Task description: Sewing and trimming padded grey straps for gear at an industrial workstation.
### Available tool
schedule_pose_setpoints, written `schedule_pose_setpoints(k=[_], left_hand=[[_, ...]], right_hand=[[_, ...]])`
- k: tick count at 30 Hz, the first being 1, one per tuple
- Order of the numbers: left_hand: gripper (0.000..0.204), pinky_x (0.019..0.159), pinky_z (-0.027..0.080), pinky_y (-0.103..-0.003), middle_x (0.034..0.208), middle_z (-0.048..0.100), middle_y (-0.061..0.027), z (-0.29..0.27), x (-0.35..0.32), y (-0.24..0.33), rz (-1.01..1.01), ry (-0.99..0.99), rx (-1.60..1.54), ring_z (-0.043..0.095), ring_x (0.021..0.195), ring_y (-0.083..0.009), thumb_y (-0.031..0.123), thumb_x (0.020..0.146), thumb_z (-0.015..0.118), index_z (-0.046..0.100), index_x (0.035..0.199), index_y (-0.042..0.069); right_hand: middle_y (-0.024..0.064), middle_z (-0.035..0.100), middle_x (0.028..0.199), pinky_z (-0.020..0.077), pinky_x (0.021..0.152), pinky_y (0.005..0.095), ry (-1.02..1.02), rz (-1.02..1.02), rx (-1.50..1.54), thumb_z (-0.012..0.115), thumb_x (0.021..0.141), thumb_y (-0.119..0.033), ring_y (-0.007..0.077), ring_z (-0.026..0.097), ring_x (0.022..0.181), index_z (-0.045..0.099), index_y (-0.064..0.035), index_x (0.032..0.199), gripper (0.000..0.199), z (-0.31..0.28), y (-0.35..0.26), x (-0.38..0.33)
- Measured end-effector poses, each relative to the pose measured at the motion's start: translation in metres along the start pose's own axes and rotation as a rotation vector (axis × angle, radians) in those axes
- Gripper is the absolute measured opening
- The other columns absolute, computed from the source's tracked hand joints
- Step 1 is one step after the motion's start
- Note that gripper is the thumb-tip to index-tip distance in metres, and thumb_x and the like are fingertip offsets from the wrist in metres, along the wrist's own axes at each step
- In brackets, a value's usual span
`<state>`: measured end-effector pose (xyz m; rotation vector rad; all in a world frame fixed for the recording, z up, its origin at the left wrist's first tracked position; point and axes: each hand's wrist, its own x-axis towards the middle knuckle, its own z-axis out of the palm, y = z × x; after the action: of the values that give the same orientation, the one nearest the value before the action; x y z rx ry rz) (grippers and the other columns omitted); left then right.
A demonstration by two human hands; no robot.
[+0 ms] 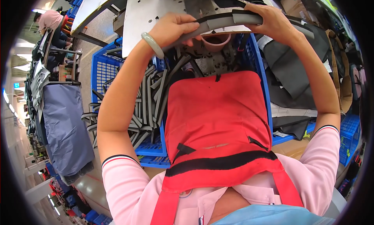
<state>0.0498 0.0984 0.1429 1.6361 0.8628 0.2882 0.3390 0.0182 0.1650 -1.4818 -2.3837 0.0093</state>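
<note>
A long grey padded strip point(218, 22) with a black band along its top stretches between both hands over a pale work board point(144, 14). My left hand point(173, 28), with a pale green bangle on the wrist, is closed on the strip's left end. My right hand point(270, 20) grips the right end. A red apron point(216, 123) hangs below, between my forearms.
A blue crate point(103, 69) at my left holds several grey and black strips point(150, 104). A pink cup point(216, 41) sits under the board's edge. Dark fabric pieces point(290, 69) lie at my right. A grey cloth pile point(64, 127) and another person in pink point(50, 20) are far left.
</note>
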Motion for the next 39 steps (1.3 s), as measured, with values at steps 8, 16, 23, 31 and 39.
schedule_pose_setpoints(k=[8,16,23,31,39], left_hand=[[0.031,0.046,0.038,-0.019,0.067,0.064,-0.0045,-0.008,0.029,0.015,0.211,0.341,0.281,0.047,0.049,-0.0049,0.024,0.087,0.068,0.068,0.105,-0.001],[0.033,0.046,0.036,-0.019,0.068,0.064,-0.0057,-0.027,0.053,0.011,0.190,0.329,0.202,0.045,0.048,-0.0049,0.024,0.087,0.068,0.068,0.107,-0.001],[0.029,0.045,0.036,-0.019,0.068,0.064,-0.0060,-0.041,0.072,0.006,0.265,0.318,0.174,0.044,0.047,-0.0048,0.021,0.088,0.066,0.068,0.107,-0.001],[0.024,0.059,0.050,-0.033,0.068,0.067,-0.0073,-0.058,0.044,0.009,0.112,0.515,0.284,0.061,0.060,-0.0177,0.025,0.087,0.065,0.073,0.092,0.003],[0.024,0.056,0.045,-0.030,0.064,0.064,-0.0110,0.052,0.040,0.018,0.262,0.021,0.334,0.054,0.059,-0.0106,0.017,0.079,0.070,0.069,0.089,-0.005]], right_hand=[[0.0206,0.064,0.088,0.0480,0.072,0.0412,0.057,0.105,0.015,0.070,0.080,-0.025,0.0386,0.061,0.080,0.058,-0.0020,0.109,0.039,0.011,0.027,0.020],[0.0209,0.065,0.089,0.0497,0.074,0.0410,0.119,0.088,-0.064,0.070,0.081,-0.028,0.0387,0.063,0.082,0.057,-0.0039,0.113,0.042,0.008,0.032,0.041],[0.0222,0.064,0.081,0.0485,0.067,0.0461,-0.016,0.171,-0.048,0.069,0.077,-0.034,0.0410,0.062,0.078,0.060,-0.0041,0.102,0.040,-0.002,0.034,0.054],[0.0219,0.063,0.091,0.0486,0.073,0.0421,0.184,0.302,0.007,0.069,0.077,-0.025,0.0382,0.062,0.084,0.058,-0.0031,0.105,0.037,0.001,0.023,0.034],[0.0094,0.064,0.090,0.0509,0.078,0.0368,0.093,-0.475,-0.423,0.059,0.077,-0.014,0.0251,0.063,0.093,0.059,-0.0071,0.086,0.012,0.123,-0.136,0.007]])
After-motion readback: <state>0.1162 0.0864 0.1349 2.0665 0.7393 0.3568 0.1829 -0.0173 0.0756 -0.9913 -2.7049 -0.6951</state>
